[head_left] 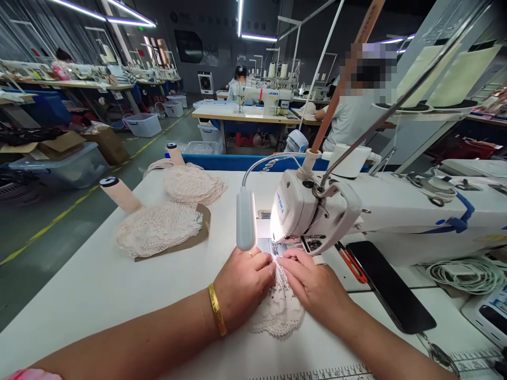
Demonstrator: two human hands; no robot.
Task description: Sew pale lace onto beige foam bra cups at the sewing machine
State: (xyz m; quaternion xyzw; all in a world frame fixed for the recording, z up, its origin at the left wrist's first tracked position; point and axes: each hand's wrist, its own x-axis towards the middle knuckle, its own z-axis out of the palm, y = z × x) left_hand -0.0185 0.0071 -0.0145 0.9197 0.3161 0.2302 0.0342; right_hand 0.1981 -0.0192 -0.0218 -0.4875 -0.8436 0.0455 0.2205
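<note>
Lace piece [282, 319] at the front of the sewing machine [295, 208], narrow end by its presser foot [276, 249] | left hand [242, 279] and right hand [319, 282] both pinching that end | I'd guide it flat, staying clear of the foot | white table [178, 295], lace stacks [160, 229] left of the machine | co-worker [344, 126] beyond it

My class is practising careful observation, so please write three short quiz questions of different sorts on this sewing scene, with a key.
1. True or false: the left hand and right hand both touch the lace piece.
2. Which lies to the right of the right hand? a) black phone b) lace pile on cardboard c) yellow floor line
3. Fill in: the nearest sewing machine is lettered ____.
Key: 1. true; 2. a; 3. JUKI.
</note>
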